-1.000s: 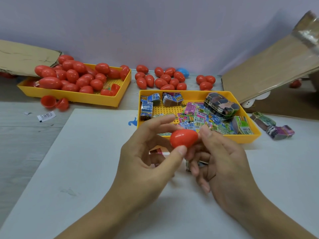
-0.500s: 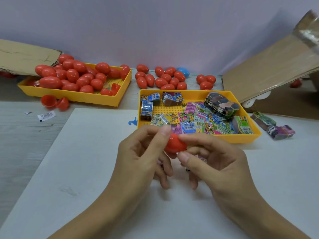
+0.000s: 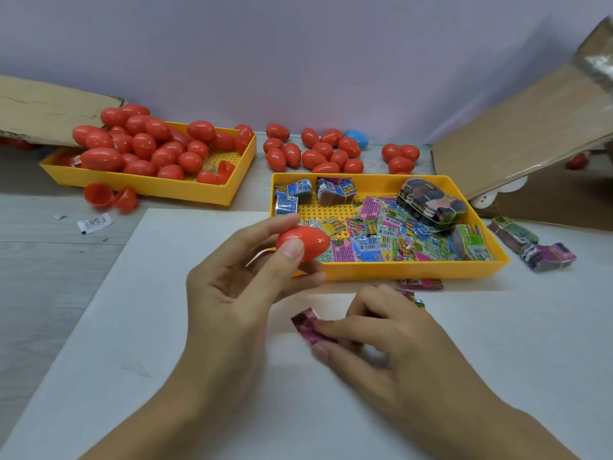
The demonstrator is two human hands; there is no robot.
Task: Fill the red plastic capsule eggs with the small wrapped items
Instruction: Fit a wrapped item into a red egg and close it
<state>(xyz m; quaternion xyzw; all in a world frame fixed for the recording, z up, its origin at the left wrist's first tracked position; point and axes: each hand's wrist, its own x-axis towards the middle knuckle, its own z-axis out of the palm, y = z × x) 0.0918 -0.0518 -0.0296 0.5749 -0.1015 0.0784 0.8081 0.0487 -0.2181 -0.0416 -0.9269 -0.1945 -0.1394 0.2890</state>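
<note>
Holding the egg (image 3: 303, 243) alone now, left hand (image 3: 238, 293) is gripping it closed above the near tray (image 3: 398, 270); half a second ago both hands were on it. Right hand (image 3: 394, 340) has dropped to the bench (image 3: 199, 376), fingers (image 3: 331, 330) pinching a pink packet (image 3: 306, 323). Packet print is too blurred to read.

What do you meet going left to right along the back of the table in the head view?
Cardboard flap → yellow tray of red eggs → loose red eggs → blue egg → more red eggs → cardboard box.
</note>
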